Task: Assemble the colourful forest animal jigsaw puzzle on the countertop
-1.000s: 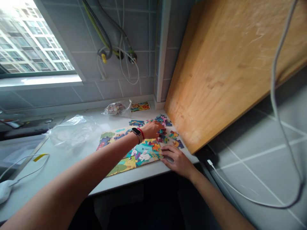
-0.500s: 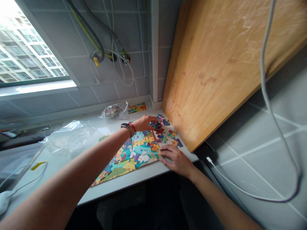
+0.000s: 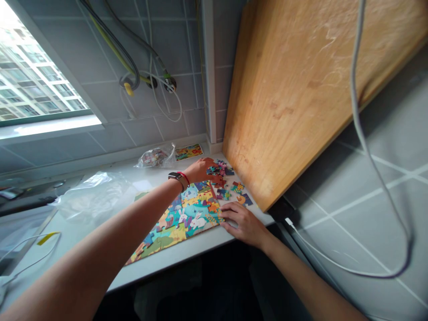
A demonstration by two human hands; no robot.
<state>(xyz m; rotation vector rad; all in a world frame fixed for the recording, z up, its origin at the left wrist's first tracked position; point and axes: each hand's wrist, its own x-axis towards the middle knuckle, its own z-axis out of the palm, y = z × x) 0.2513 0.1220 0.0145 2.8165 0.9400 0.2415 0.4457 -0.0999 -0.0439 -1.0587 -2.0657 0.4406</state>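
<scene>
My left hand [image 3: 201, 168], with a dark watch and a red band at the wrist, reaches across a jigsaw puzzle [image 3: 187, 214] to the far right corner of the counter. Its fingers are closed around a dark puzzle piece [image 3: 211, 170], partly hidden by the hand. Other loose pieces [image 3: 223, 194] lie beside and below that hand. White rabbits and coloured patches show on the assembled part, and my left forearm covers some of it. At the puzzle's right edge rests my right hand [image 3: 242, 223], fingers apart and fingertips touching the border, holding nothing.
Behind the puzzle lie a small clear bag [image 3: 154, 157] and a picture card [image 3: 189, 152]. A larger crumpled plastic bag [image 3: 95, 196] sits at left. A tall wooden board [image 3: 277, 111] leans close on the right. A white cable [image 3: 337, 265] hangs beyond it.
My left hand has moved slightly farther away over the loose pieces, with the dark piece. My right hand stays at the puzzle's edge. The whole view has shifted a little.
</scene>
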